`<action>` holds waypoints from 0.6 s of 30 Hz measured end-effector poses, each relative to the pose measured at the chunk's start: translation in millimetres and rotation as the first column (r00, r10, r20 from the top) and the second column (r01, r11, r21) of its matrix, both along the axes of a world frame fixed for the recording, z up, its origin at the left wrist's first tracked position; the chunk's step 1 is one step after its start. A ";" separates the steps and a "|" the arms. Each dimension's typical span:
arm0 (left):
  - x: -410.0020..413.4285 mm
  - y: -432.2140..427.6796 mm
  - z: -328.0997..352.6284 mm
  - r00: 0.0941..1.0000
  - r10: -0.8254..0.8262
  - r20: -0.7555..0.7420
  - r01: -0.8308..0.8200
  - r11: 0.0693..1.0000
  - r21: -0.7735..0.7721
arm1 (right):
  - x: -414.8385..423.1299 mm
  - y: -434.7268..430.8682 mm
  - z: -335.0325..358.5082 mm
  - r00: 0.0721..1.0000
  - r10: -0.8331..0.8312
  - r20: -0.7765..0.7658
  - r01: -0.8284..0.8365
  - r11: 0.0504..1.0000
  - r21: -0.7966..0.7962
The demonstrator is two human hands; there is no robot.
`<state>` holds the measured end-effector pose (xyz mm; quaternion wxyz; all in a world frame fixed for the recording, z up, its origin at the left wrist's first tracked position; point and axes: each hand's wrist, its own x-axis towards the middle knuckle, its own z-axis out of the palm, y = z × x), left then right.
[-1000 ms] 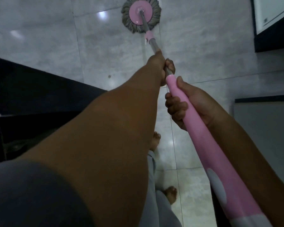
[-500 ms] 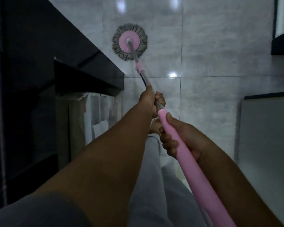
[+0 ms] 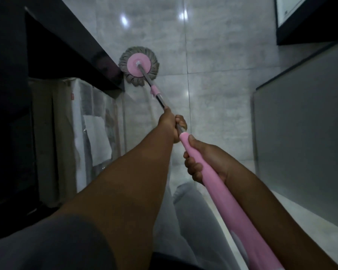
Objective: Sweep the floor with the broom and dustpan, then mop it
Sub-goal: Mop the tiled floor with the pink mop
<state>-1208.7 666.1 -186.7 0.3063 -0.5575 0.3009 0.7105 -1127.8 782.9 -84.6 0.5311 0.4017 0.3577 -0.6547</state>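
**Both hands on the mop beside the dark ledge**

Head view: the left hand [image 3: 169,125] wraps the metal stretch of the mop pole [image 3: 230,205], fingers curled tight round it. Just behind it, the right hand [image 3: 205,158] grips the pole's pink sleeve, fingers curled underneath and thumb lying along the top. The round mop head [image 3: 139,65] rests on the grey tiled floor [image 3: 213,55], just beside a dark ledge [image 3: 66,45] on the left.
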 end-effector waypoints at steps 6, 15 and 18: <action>76.3 53.0 26.5 0.998 -0.055 0.028 0.054 0.998 0.033 | 79.8 45.2 36.7 0.994 -0.083 0.072 0.084 0.996 -0.003; 17.6 24.8 16.4 0.996 -0.085 0.029 0.084 0.996 0.031 | 25.0 17.2 22.1 0.991 -0.101 0.083 0.102 0.995 -0.010; -33.4 0.8 0.6 0.999 -0.039 -0.032 0.039 0.999 0.022 | -24.2 -11.4 6.2 0.991 -0.126 0.037 0.127 0.991 -0.044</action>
